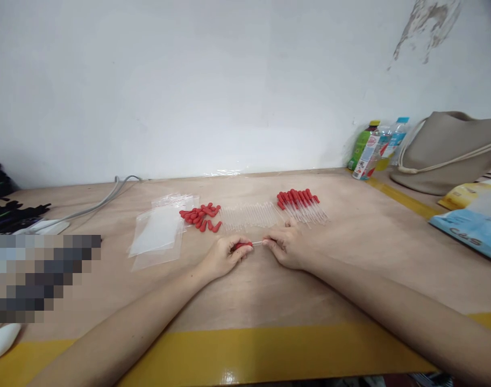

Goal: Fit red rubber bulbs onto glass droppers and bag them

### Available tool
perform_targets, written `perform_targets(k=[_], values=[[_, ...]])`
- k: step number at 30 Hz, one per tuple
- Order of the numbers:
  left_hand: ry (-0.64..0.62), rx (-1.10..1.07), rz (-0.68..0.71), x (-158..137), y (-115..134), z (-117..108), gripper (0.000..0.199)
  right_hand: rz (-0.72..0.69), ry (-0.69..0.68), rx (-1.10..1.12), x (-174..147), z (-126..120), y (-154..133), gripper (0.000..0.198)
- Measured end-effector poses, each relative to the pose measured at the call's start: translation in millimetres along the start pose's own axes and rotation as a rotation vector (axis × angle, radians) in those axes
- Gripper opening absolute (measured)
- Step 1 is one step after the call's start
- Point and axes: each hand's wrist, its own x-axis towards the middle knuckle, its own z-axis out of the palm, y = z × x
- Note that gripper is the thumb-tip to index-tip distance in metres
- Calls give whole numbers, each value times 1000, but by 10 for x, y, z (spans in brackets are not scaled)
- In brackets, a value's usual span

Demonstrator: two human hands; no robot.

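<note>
Near the middle of the table, my left hand (228, 255) is closed around a red rubber dropper bulb (243, 245). My right hand (286, 245) pinches a thin clear dropper tube (258, 243), whose left end meets the bulb's opening; I cannot tell how deep it sits. Beyond my left hand lies a pile of loose red bulbs (200, 215). A row of bare clear tubes (251, 215) is spread just past both hands. Behind my right hand, several droppers with red bulbs on their tubes (301, 203) lie side by side.
Clear plastic zip bags (156, 231) are stacked left of the loose bulbs. A grey cable (108, 198) runs along the back left. Drink bottles (368, 150), a grey-beige bag (450, 153) and a blue and yellow packet (475, 217) stand or lie at the right.
</note>
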Motion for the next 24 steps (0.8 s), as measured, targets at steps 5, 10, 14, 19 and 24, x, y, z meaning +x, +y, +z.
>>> perform_targets(k=[5, 10, 14, 19, 24], values=[[-36, 121, 50, -8, 23, -5, 21, 57, -134, 32, 29, -41, -54, 23], [-45, 229, 110, -17, 25, 1, 20, 75, -209, 94, 53, 1, -57, 26], [-52, 271, 141, -24, 20, 3, 22, 81, -215, 165, 56, 59, -51, 27], [-27, 302, 226, 11, 20, -18, 18, 84, -254, 109, 98, -55, -135, 27], [143, 348, 248, 57, -28, -49, 28, 52, -243, 77, 115, -186, -136, 22]])
